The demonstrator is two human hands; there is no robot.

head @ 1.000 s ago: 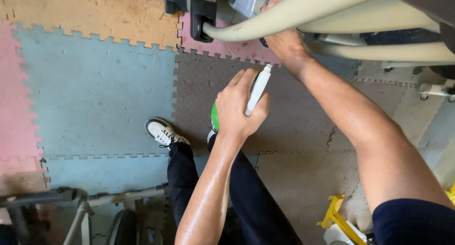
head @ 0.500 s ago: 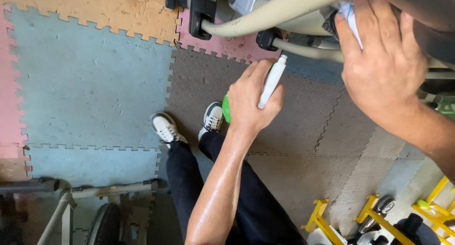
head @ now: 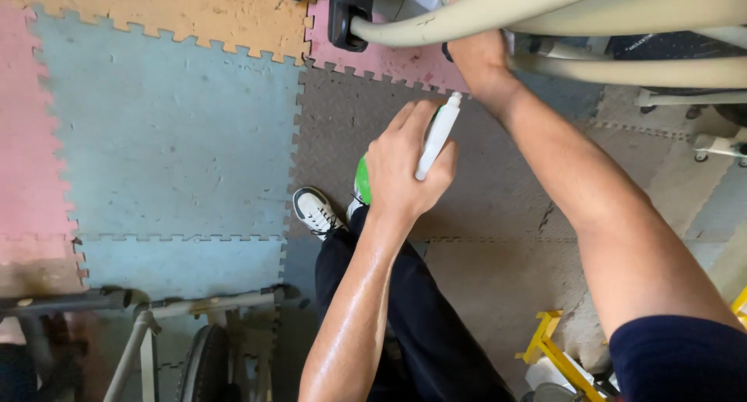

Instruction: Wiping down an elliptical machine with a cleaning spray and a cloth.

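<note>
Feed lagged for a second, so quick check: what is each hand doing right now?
Left hand: closed around a white and green spray bottle.
Right hand: reaching under the beige frame tube; grip cannot be told.

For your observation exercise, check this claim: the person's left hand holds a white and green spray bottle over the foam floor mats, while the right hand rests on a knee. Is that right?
Not quite. The left hand does hold the white and green spray bottle over the foam floor mats, but the right hand is not on a knee: it reaches up under the cream tubular frame of the machine. The head view shows it.
</note>
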